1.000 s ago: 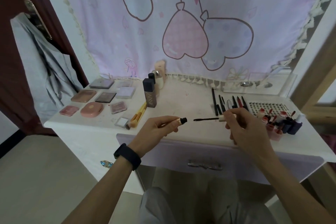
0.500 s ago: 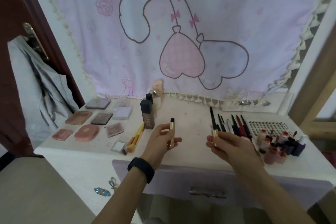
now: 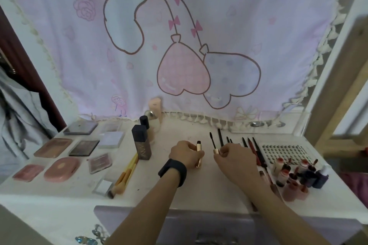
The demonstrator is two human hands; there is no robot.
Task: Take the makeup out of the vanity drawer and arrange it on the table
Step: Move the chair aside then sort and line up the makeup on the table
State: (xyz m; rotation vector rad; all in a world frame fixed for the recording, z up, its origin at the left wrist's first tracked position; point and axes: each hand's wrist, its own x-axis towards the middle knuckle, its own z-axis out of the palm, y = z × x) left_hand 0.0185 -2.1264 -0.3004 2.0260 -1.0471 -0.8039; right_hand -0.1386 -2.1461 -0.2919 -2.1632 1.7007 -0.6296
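On the left of the table (image 3: 179, 191) the palettes (image 3: 83, 147) are lying in rows, with the yellow brushes (image 3: 127, 173) and a dark foundation bottle (image 3: 141, 145) just to their right. At the middle, the left hand (image 3: 186, 155) is gripping a gold mascara tube (image 3: 199, 156) upright, its open dark neck pointing to the far side. Just to its right the mascara wand (image 3: 212, 141) is standing apart from the tube, brush end far, and the right hand (image 3: 234, 157) is pinching its gold cap with curled fingers. Further right, a row of pencils (image 3: 256, 151), a lash tray (image 3: 282, 153) and small lip bottles (image 3: 298, 175) are sitting in place. The step in hand looks to be handling one item, the mascara, over the table. The next move is probably calling for lining the brush up with the narrow neck, closing it, then setting it down beside the pencils.
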